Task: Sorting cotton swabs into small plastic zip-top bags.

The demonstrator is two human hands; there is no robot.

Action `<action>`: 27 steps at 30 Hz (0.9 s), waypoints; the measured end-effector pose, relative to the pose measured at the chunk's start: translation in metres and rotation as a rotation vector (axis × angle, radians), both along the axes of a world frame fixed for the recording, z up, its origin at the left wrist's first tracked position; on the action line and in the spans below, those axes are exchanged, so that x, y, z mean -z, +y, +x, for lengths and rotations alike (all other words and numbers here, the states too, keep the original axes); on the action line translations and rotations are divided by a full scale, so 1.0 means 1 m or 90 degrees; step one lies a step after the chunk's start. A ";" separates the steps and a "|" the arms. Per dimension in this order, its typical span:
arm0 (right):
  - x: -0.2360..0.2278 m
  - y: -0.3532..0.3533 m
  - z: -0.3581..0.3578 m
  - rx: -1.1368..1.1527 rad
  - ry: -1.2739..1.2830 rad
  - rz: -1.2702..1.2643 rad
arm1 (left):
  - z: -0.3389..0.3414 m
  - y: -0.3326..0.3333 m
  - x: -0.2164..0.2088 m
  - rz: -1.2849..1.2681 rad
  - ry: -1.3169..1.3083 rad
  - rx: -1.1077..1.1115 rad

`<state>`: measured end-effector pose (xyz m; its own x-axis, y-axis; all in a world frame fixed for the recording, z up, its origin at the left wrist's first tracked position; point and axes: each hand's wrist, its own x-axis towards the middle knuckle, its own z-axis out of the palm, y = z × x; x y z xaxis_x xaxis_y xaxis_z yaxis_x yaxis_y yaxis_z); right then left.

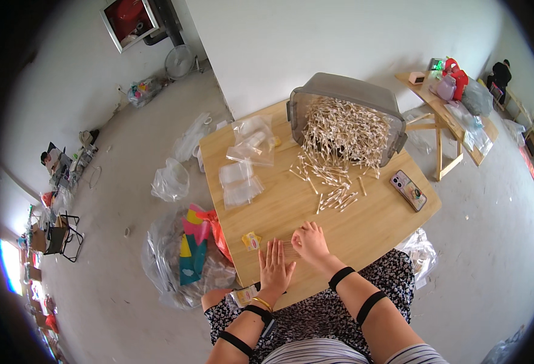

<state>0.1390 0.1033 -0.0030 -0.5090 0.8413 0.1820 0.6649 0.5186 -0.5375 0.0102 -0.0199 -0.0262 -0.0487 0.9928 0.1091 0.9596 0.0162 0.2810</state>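
Note:
A row of wooden-stick cotton swabs (289, 249) lies side by side on the table near its front edge. My left hand (274, 267) rests flat at the row's left end, fingers stretched out and covering part of it. At the other end is my right hand (311, 244), its fingers curled in; what they hold, if anything, is hidden. Left of the row sit small yellow-and-white cards (251, 241). Further back, a grey translucent bin (346, 85) lies tipped on its side, and a heap of loose cotton swabs (347, 130) spills from it onto the tabletop.
Clear plastic bags (241, 184) lie at the table's (267, 212) back left. A phone (408, 190) rests near the right edge. Bags of colourful packaging (194, 249) stand on the floor to the left. Another wooden table (452, 115) stands back right, with people farther off.

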 end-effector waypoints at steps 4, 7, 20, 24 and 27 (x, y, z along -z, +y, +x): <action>-0.002 0.016 -0.002 0.017 0.039 0.016 | 0.002 0.001 -0.004 -0.014 0.018 0.009; -0.001 0.017 -0.004 -0.033 0.020 -0.001 | 0.004 0.002 -0.007 -0.037 0.006 0.004; -0.012 -0.061 0.044 -0.070 -0.094 0.008 | -0.014 -0.004 -0.008 -0.023 0.000 -0.054; 0.004 -0.063 0.027 -0.057 -0.159 0.006 | -0.010 0.006 -0.012 -0.084 0.035 -0.055; 0.014 -0.066 0.011 -0.063 -0.211 0.048 | -0.010 0.002 -0.006 -0.056 0.007 -0.010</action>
<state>0.1500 0.0377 -0.0167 -0.6295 0.7753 0.0523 0.7412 0.6193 -0.2589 0.0005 -0.0179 -0.0198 -0.0629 0.9978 0.0218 0.9621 0.0548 0.2672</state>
